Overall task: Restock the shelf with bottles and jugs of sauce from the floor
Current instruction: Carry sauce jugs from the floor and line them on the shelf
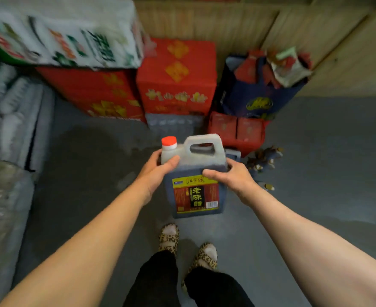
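A person is holding a jug [193, 173] of dark sauce in both hands, off the grey floor [315, 151] and above their feet. The left hand [158, 171] is gripping the jug's shoulder just under the neck, thumb curled across the front face. The right hand [229, 176] is clasping the opposite upper edge, thumb lying over the top of the label [196, 194] and fingers wrapping round the far side. Between the two hands the jug is showing a translucent white plastic top with a moulded loop handle [204, 144], a red screw cap [169, 141] just above the left hand, and nearly black liquid filling the body. The label below the thumbs is red and black with a yellow border and large yellow characters. Beyond the hands, red cartons [176, 78] are standing stacked, and some small bottles [264, 160] are sitting on the floor just past the right hand.
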`<state>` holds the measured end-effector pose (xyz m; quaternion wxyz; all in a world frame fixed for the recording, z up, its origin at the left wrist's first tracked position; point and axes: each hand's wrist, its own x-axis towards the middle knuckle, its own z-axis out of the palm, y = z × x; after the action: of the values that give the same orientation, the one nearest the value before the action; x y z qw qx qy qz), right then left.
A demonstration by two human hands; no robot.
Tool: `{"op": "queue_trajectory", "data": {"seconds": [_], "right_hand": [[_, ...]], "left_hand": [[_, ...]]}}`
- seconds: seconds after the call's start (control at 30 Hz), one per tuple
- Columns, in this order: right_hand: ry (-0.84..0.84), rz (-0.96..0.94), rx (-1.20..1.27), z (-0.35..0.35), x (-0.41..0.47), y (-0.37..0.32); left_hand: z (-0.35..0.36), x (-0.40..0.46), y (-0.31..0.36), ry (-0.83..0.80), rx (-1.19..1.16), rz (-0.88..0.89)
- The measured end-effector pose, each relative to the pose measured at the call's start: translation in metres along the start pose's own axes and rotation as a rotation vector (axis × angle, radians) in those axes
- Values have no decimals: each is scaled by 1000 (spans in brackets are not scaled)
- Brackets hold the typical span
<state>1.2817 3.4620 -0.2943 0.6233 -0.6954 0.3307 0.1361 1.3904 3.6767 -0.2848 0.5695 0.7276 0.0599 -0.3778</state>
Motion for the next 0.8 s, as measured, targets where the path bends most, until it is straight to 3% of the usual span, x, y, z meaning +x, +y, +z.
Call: {"op": "queue_trajectory", "data": {"seconds": [0.33, 0.8], "right_hand": [[-79, -329, -34, 67, -61, -238], [-260, -560, -51, 313, -7, -523]], "left_hand": [[-134, -111, 175, 202, -60, 248], [-451, -125, 322, 460, 39, 485]]}}
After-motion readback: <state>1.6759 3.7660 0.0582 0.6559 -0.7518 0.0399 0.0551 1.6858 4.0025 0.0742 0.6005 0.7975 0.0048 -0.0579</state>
